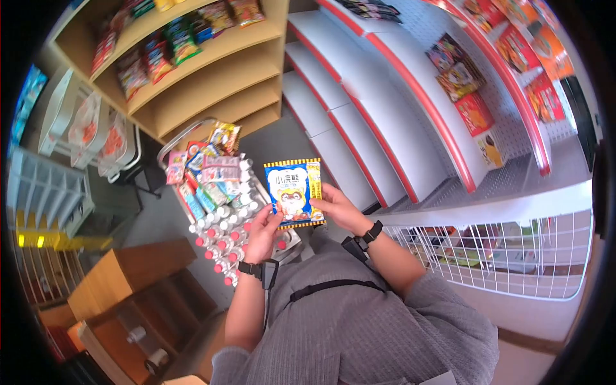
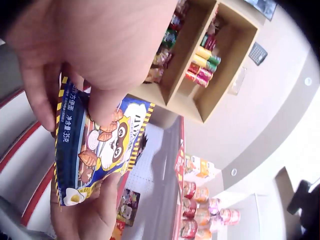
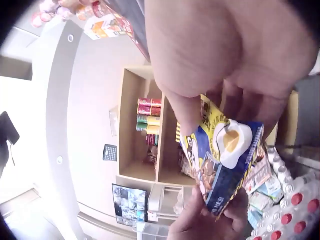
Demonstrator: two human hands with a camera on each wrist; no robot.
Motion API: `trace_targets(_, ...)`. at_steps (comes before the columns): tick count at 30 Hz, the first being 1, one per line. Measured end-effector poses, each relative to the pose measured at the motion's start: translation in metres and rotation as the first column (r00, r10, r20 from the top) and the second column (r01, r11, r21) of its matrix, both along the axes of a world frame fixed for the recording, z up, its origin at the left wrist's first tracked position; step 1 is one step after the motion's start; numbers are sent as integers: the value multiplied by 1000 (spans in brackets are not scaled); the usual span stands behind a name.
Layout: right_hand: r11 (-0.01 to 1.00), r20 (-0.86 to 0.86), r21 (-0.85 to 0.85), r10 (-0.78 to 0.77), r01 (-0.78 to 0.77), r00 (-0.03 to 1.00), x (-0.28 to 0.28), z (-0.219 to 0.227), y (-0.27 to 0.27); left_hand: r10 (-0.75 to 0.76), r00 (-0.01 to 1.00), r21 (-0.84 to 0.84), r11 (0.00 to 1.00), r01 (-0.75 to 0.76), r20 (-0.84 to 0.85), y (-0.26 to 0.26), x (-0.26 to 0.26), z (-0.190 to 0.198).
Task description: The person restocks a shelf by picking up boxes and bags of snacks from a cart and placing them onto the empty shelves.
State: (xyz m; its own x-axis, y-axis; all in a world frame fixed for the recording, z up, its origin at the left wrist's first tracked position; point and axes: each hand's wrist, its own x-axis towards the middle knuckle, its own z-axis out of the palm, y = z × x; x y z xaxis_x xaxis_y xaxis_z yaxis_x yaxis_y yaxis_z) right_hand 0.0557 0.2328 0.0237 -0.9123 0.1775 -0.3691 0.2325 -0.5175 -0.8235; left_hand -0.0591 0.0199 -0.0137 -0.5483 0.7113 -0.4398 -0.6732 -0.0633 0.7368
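A blue and yellow snack packet (image 1: pixel 294 192), with a cartoon raccoon face and striped edges, is held up in front of the body by both hands. My left hand (image 1: pixel 260 236) pinches its lower left corner, thumb on the printed front. On the other side my right hand (image 1: pixel 343 208) grips the right edge, thumb across the front and fingers behind. In the left wrist view the packet (image 2: pixel 100 142) shows noodle pictures and printed text. An egg picture shows on the packet (image 3: pixel 230 150) in the right wrist view.
Bottles with red and white caps (image 1: pixel 224 247) and assorted snack bags (image 1: pixel 205 170) fill a cart at the left. White shelves with red edges (image 1: pixel 385 122) rise ahead to the right, above a white wire basket (image 1: pixel 494 256). A wooden shelf unit (image 1: pixel 212 83) holds more bags.
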Motion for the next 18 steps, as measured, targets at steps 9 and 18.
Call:
trace_targets(9,908,-84,418,-8,43,996,47,28,75,-200,953,21,977,210,-229,76,28,33)
trace_targets(18,541,-22,791,-440,285,898,88,106,210,-146,989,-13,989,146,9,79,44,6)
